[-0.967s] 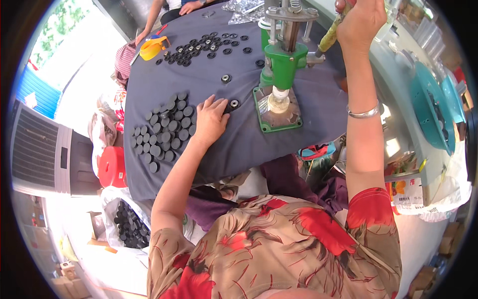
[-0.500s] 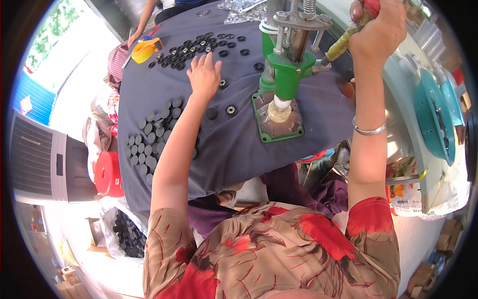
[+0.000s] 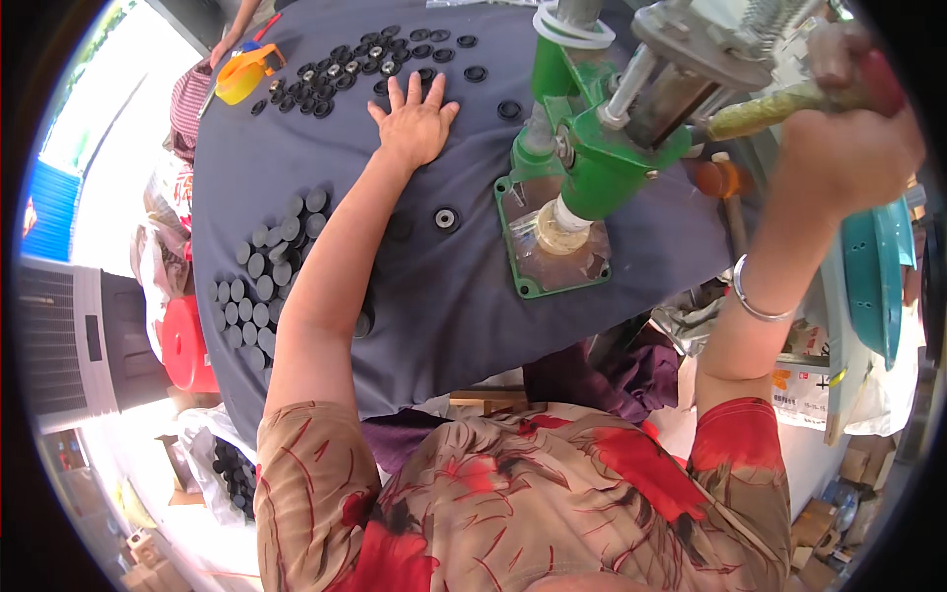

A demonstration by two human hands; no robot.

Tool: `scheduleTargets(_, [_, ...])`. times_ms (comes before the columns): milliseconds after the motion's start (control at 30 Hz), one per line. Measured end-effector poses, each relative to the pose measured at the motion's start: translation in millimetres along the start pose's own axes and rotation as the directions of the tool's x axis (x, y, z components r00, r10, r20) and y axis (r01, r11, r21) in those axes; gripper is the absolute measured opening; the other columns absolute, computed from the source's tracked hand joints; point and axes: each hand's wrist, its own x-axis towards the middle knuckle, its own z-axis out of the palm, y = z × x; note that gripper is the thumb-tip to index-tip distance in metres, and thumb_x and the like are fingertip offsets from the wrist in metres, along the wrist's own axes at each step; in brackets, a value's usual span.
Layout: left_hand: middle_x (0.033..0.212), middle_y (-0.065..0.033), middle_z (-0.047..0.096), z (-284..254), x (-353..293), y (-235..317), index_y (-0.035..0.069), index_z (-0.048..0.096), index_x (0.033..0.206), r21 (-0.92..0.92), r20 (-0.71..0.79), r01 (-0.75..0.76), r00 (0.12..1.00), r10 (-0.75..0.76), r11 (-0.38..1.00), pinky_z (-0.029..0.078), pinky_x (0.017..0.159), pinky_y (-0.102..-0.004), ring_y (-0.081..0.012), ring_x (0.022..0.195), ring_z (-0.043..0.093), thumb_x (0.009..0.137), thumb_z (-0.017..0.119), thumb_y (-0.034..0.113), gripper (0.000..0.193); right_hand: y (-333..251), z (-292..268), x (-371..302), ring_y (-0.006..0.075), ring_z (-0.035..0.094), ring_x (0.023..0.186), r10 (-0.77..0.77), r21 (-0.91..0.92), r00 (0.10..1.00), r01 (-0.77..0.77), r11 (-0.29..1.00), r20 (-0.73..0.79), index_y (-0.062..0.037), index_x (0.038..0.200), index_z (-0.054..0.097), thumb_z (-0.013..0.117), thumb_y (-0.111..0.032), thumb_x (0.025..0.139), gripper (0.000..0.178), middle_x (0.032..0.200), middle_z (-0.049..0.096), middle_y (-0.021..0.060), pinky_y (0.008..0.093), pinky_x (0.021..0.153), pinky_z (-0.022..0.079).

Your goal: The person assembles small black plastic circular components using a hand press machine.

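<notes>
My left hand [image 3: 414, 126] lies palm down over the grey cloth with fingers spread, holding nothing that I can see. Its fingertips are beside a scatter of black ring-shaped parts [image 3: 321, 94], a few with metal centres. My right hand [image 3: 838, 163], a little blurred, is wrapped round the yellow-wrapped lever [image 3: 760, 113] of a green hand press [image 3: 607, 178]. The press ram comes down onto a round pale seat [image 3: 560, 232] on the base plate; whether a part sits between them is hidden. One black ring with a metal centre [image 3: 447, 219] lies left of the press.
Many black discs [image 3: 258, 288] are heaped by my left forearm. Yellow tape in a dispenser [image 3: 240, 77] lies at the far left. A hammer with an orange head [image 3: 717, 178] is right of the press, and a teal basin [image 3: 873, 286] stands further right. Another person's arm [image 3: 237, 30] shows at the far left.
The view has shifted. My right hand has come down and to the right with the lever. My left hand has spread its fingers, and the ring beside it has gone from sight.
</notes>
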Motion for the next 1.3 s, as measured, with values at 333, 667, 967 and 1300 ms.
scheduleTargets(333, [0.138,-0.0188,0.049,-23.5,-7.2,-28.5,0.013,0.047,0.138,-0.515,-0.167,-0.006,0.982,-0.093,0.857,0.033,0.104,-0.0575,-0.0436,0.132,0.038,0.098,0.033,0.055,0.06,-9.3,25.6,-8.6,0.0087,0.043,0.047,0.08,-0.235,0.988,-0.11,0.966,-0.134,-0.0048,0.087,0.054,0.044,-0.027,0.099,0.027,0.065,0.049,0.0036,0.0212,0.043,0.034])
scheduleTargets(667, [0.115,-0.0119,0.066,-76.1,-174.3,-29.4,0.005,0.063,0.114,-0.189,-0.171,-0.381,0.92,0.352,0.905,0.042,0.096,-0.0466,-0.032,0.114,0.057,0.087,0.059,0.017,0.03,-8.4,25.2,-8.1,0.0066,0.043,0.047,0.087,-0.261,0.989,-0.115,0.958,-0.115,-0.0059,0.086,0.055,0.045,-0.028,0.099,0.027,0.066,0.049,0.0012,0.0206,0.043,0.033])
scheduleTargets(967, [0.108,-0.0061,0.066,-73.4,-182.1,-53.7,0.009,0.065,0.109,0.134,-0.199,-0.149,0.965,0.174,0.98,0.036,0.099,-0.0519,-0.0283,0.114,0.056,0.081,0.064,0.012,0.029,-4.9,24.4,-11.8,0.007,0.043,0.047,0.124,-0.222,0.982,-0.153,0.963,-0.14,-0.0064,0.086,0.054,0.045,-0.028,0.099,0.026,0.065,0.049,0.0014,0.0205,0.042,0.033])
scheduleTargets(1300, [0.111,-0.0102,0.064,-74.3,-72.5,28.9,0.007,0.065,0.106,-0.245,-0.344,-0.434,0.875,0.341,0.867,0.05,0.081,-0.0436,-0.0322,0.1,0.061,0.079,0.059,0.006,0.028,0.8,-15.1,-2.4,0.0163,0.054,0.055,-0.028,-0.61,0.999,0.033,0.791,0.017,-0.0003,0.092,0.059,0.045,-0.013,0.095,0.019,0.07,0.057,0.0084,0.0292,0.048,0.041])
